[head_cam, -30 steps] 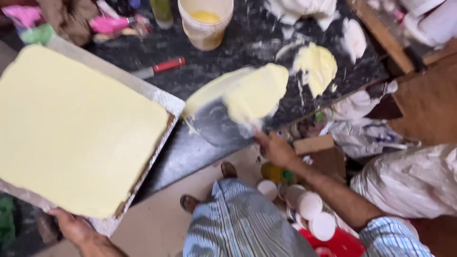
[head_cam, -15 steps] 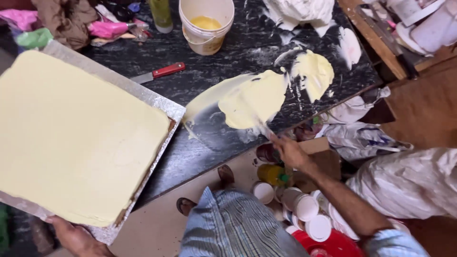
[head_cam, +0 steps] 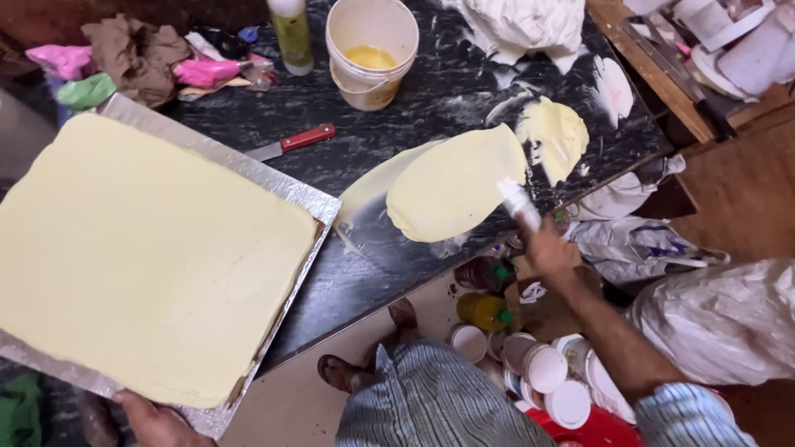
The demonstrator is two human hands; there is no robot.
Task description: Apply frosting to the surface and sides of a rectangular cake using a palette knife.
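Observation:
My right hand (head_cam: pixel 551 252) grips the handle of a wide scraper (head_cam: pixel 454 184) whose blade is coated in pale yellow cream, held over the black marble counter (head_cam: pixel 431 91). My left hand (head_cam: pixel 157 418) holds the near edge of a silver foil-covered board (head_cam: pixel 310 199) at the bottom left. On that board lies a large flat rectangular cake (head_cam: pixel 141 248) covered in smooth pale yellow cream. A dab of the same cream (head_cam: pixel 556 136) sits on the counter just beyond the scraper.
A white bucket (head_cam: pixel 371 50) with yellow liquid stands at the back. A red-handled knife (head_cam: pixel 290 142) lies near the board. Crumpled cloths (head_cam: pixel 137 54) and a green bottle (head_cam: pixel 290 33) sit behind. Several white-lidded tubs (head_cam: pixel 546 377) and bottles stand on the floor.
The scraper has swung down and toward me over the counter. My right hand has shifted right. The board sits a little lower in view.

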